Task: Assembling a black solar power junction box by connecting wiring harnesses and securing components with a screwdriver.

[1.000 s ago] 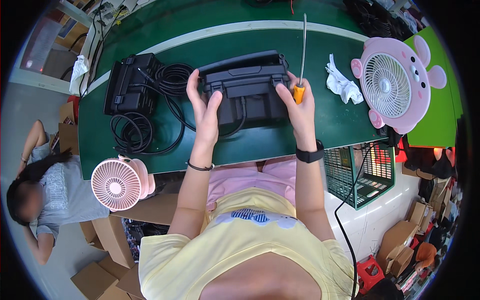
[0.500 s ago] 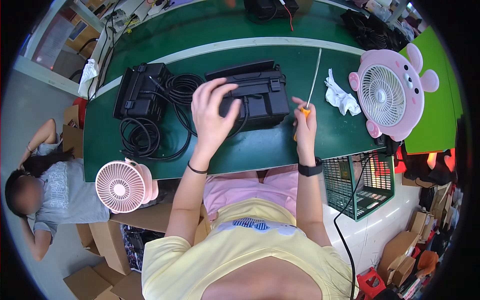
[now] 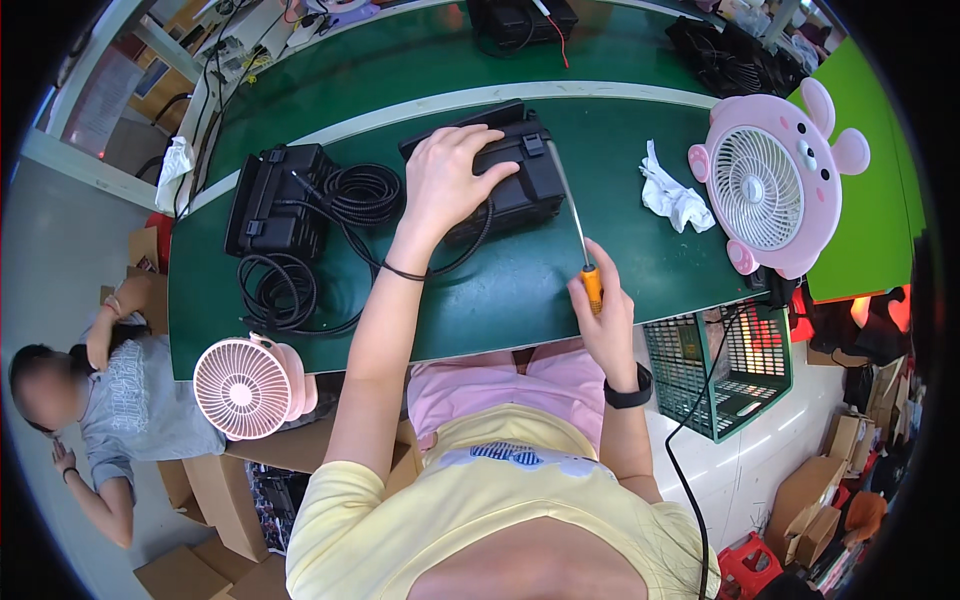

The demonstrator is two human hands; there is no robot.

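Left hand [image 3: 448, 182]: laid over the top of the black box, fingers spread and slightly bent, thumb held apart; not closed round anything.
Right hand [image 3: 608, 310]: closed on the handle of the screwdriver, near and to the right of the black box; black band [image 3: 628, 388] at the wrist.
Screwdriver [image 3: 592, 288]: orange handle, long metal shaft; shaft directed to the far side, its end at the right latch [image 3: 534, 147] of the black box; whether tip and latch touch cannot be told.
Black box [image 3: 535, 190]: one, on the middle of the counter, set at a slant, partly hidden by the left hand; black cable [image 3: 484, 232] curving off its near side and passing by the left wrist.
Second box [image 3: 280, 205]: black, latched, on the left of the counter.
Cable coils [image 3: 362, 196]: black, one just right of the second box, another on its near side.
White tissue [image 3: 675, 198]: one, crumpled, right of the screwdriver.
Large fan [image 3: 757, 190]: pink, round, with animal ears, at the right end.
Small fan [image 3: 240, 388]: pink, at the near left corner.
Counter [image 3: 480, 310]: green top, pale strip [image 3: 460, 103] across its far part.
Crate [image 3: 715, 390]: green, slatted, below the near right edge.
Co-worker [image 3: 150, 400]: grey shirt, at the left, well apart from the boxes.
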